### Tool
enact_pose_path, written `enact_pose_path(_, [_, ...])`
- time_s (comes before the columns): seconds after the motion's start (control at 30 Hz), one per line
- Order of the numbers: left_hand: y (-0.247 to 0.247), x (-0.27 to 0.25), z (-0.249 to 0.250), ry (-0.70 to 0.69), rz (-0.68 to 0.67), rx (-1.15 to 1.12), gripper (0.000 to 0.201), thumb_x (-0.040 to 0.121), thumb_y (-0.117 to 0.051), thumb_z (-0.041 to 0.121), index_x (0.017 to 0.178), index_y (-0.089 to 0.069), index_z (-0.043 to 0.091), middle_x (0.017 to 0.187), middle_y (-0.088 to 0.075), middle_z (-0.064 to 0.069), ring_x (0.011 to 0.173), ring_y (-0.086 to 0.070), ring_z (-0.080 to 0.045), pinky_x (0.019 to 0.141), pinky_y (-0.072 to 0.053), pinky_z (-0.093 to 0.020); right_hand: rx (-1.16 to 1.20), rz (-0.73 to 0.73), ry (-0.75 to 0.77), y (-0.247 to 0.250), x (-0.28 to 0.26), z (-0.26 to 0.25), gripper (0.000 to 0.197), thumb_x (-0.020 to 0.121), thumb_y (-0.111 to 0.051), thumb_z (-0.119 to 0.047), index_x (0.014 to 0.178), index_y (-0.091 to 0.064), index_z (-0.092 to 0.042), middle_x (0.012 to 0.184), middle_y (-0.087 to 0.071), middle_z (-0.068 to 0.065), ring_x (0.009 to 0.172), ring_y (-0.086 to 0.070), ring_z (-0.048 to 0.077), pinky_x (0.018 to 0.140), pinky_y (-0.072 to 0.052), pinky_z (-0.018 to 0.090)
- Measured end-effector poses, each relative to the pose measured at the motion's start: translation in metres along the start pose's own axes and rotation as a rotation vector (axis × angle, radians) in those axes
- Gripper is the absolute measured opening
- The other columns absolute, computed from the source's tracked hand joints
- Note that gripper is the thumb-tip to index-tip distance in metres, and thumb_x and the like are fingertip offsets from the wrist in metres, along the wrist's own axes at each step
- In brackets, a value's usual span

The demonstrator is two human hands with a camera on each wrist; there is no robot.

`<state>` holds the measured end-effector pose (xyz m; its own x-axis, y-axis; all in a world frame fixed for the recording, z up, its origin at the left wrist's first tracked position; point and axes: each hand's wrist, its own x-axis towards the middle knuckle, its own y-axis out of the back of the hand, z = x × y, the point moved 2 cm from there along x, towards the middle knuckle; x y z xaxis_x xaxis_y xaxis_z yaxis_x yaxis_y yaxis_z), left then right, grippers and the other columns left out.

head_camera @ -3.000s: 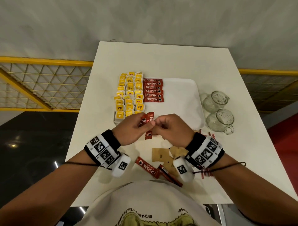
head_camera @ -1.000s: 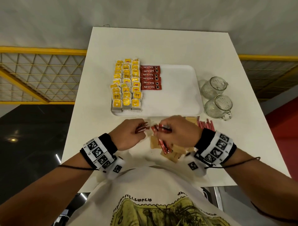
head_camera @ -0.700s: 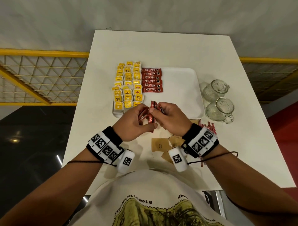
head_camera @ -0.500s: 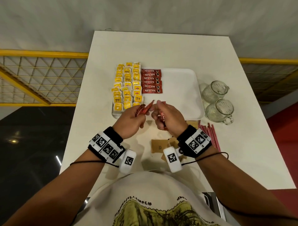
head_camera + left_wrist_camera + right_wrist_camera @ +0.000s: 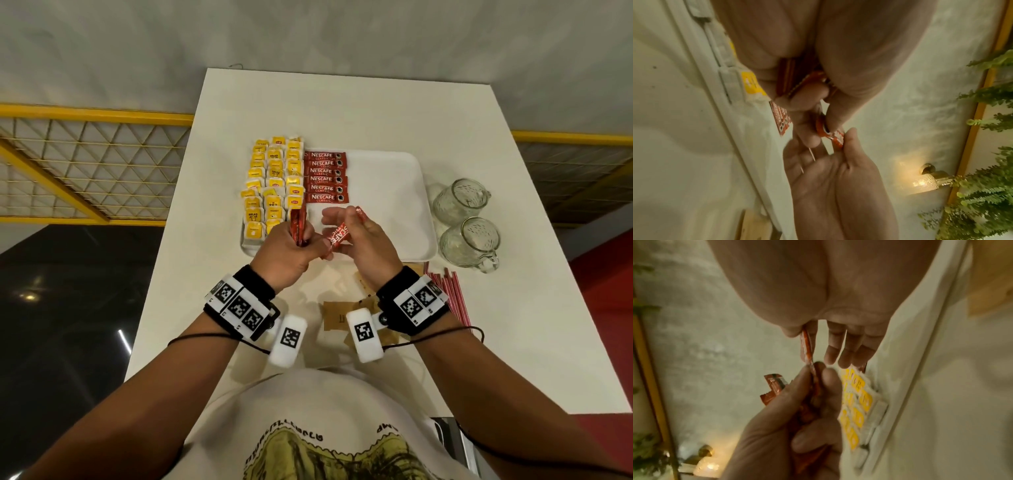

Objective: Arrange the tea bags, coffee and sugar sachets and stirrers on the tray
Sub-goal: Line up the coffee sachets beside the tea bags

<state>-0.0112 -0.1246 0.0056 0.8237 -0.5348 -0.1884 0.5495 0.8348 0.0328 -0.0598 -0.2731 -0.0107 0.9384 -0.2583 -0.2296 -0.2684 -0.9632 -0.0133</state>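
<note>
The white tray (image 5: 394, 205) holds rows of yellow tea bags (image 5: 274, 185) on its left and a column of red coffee sachets (image 5: 325, 178) beside them. Over the tray's near edge, my left hand (image 5: 301, 240) grips a bundle of coffee sachets (image 5: 297, 222) upright. My right hand (image 5: 349, 226) pinches a single coffee sachet (image 5: 339, 234) between thumb and forefinger, its other fingers straight. The left thumb and finger hold that sachet's (image 5: 806, 344) other end. Brown sugar sachets (image 5: 337, 315) lie on the table between my wrists. Red stirrers (image 5: 448, 291) lie by my right wrist.
Two glass mugs (image 5: 459, 198) (image 5: 472, 243) stand right of the tray. The white table (image 5: 342, 109) has bare surface behind the tray and on its right side. A yellow railing (image 5: 96, 113) runs behind the table's left edge.
Both hands moved from the table's near edge up to the tray's front edge. The right hand now draws one sachet away from the left hand's bundle.
</note>
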Motion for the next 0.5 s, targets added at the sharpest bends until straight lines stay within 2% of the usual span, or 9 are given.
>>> enact_pose_path(0.13, [0.014, 0.006, -0.002, 0.002, 0.102, -0.014, 0.038, 0.089, -0.065, -0.006, 0.072, -0.039, 0.014, 0.076, -0.067, -0.024, 0.052, -0.06, -0.007, 0.049, -0.039, -0.011, -0.112, 0.054, 0.021, 0.014, -0.002, 0.003, 0.022, 0.102, -0.058, -0.023, 0.104, -0.075, -0.01, 0.082, -0.074, 0.003, 0.073, -0.067, 0.015, 0.066, -0.054, 0.028])
enact_pose_path(0.2, [0.019, 0.009, -0.004, -0.009, 0.142, -0.015, 0.037, 0.089, -0.067, -0.004, 0.072, -0.04, 0.016, 0.073, -0.065, -0.024, 0.059, -0.061, -0.015, 0.049, -0.039, -0.015, -0.102, 0.057, 0.01, 0.016, -0.004, 0.006, 0.016, 0.098, -0.064, -0.016, 0.102, -0.076, -0.006, 0.077, -0.074, 0.004, 0.065, -0.064, 0.011, 0.061, -0.053, 0.025])
enact_pose_path(0.27, [0.021, 0.012, -0.007, -0.022, 0.172, -0.017, 0.037, 0.087, -0.068, -0.004, 0.072, -0.041, 0.016, 0.073, -0.06, -0.031, 0.064, -0.063, -0.02, 0.049, -0.039, -0.016, -0.093, 0.054, 0.003, 0.016, -0.005, 0.007, 0.013, 0.096, -0.067, -0.013, 0.1, -0.077, -0.006, 0.077, -0.074, 0.005, 0.062, -0.063, 0.011, 0.059, -0.053, 0.023])
enact_pose_path(0.33, [0.021, 0.014, -0.011, -0.019, 0.205, -0.033, 0.037, 0.087, -0.07, -0.003, 0.071, -0.042, 0.016, 0.077, -0.058, -0.037, 0.062, -0.064, -0.018, 0.049, -0.04, -0.016, -0.115, 0.037, 0.002, 0.017, -0.006, 0.006, 0.009, 0.094, -0.069, -0.011, 0.097, -0.077, -0.009, 0.076, -0.075, 0.004, 0.061, -0.063, 0.011, 0.058, -0.052, 0.023])
enact_pose_path(0.43, [0.022, 0.013, -0.012, -0.01, 0.294, -0.081, 0.037, 0.085, -0.075, 0.003, 0.071, -0.044, 0.018, 0.079, -0.059, -0.029, 0.049, -0.052, -0.009, 0.05, -0.039, -0.02, -0.162, -0.074, -0.059, 0.018, -0.006, 0.006, 0.009, 0.092, -0.071, -0.011, 0.099, -0.076, -0.01, 0.081, -0.076, 0.006, 0.066, -0.065, 0.012, 0.062, -0.053, 0.024])
enact_pose_path(0.5, [0.023, 0.013, -0.009, -0.014, 0.332, -0.116, 0.039, 0.084, -0.076, 0.004, 0.07, -0.043, 0.019, 0.082, -0.061, -0.032, 0.044, -0.048, -0.006, 0.05, -0.039, -0.02, -0.261, -0.171, -0.089, 0.017, -0.007, 0.006, 0.01, 0.091, -0.072, -0.015, 0.098, -0.078, -0.009, 0.084, -0.076, 0.01, 0.069, -0.063, 0.011, 0.065, -0.05, 0.025])
